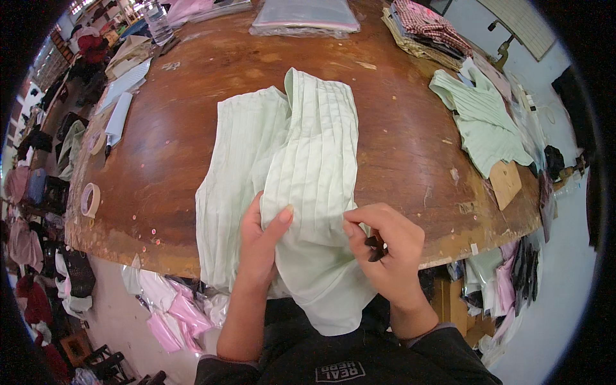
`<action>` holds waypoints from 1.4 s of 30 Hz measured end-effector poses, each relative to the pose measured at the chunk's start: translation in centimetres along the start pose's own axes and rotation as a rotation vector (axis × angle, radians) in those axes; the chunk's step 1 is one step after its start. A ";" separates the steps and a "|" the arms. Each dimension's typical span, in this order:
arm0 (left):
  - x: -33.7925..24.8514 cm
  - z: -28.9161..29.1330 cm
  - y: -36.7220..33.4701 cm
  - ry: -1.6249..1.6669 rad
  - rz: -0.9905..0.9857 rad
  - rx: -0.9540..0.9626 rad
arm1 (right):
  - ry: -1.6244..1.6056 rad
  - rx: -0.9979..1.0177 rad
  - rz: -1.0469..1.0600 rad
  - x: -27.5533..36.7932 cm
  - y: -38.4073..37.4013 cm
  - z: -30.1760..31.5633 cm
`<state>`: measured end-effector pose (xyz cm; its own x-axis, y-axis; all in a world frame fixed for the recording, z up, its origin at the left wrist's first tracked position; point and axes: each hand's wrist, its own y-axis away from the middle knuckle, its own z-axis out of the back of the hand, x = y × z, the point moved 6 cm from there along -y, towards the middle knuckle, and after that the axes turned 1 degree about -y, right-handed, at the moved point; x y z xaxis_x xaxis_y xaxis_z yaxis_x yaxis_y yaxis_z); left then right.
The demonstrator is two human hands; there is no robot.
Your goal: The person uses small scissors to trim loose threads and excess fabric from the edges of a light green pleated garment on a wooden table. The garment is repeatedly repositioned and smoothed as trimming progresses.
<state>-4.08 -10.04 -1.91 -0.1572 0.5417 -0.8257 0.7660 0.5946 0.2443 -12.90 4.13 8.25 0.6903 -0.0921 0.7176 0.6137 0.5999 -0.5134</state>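
Note:
A pale green pleated garment [247, 141] lies on the wooden table, one pleated panel folded over the rest and its lower part hanging over the near edge. My left hand [262, 240] is closed on the panel, thumb on top and fingers underneath. At the panel's right edge, my right hand [388, 247] pinches with thumb and index finger; whether a thread is between them is too small to see. A small black tool [376, 248], perhaps thread snips, is tucked in the curled fingers of that hand, mostly hidden.
On the wooden table [173, 128] are a tape roll [90, 200] at left, clear plastic bags [305, 16] at the far side, and folded clothes [430, 29] at far right. Another green pleated garment [481, 115] lies at right. Pink bagged items [176, 321] sit below the near edge.

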 end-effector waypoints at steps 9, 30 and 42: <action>0.6 0.2 -0.5 0.158 0.077 0.028 | 0.045 0.056 -0.032 -1.6 1.4 -0.3; -2.7 2.0 5.0 -0.779 -0.430 -0.101 | -0.002 0.121 -0.067 -3.2 2.6 -0.6; -6.8 8.3 4.8 -0.706 -0.528 -0.517 | -0.029 0.080 -0.069 -3.5 2.5 -0.8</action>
<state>5.86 -15.82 0.67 0.1346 -0.2385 -0.9618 0.3166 0.9301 -0.1863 -13.49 5.30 4.12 0.6356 -0.1126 0.7637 0.6259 0.6543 -0.4244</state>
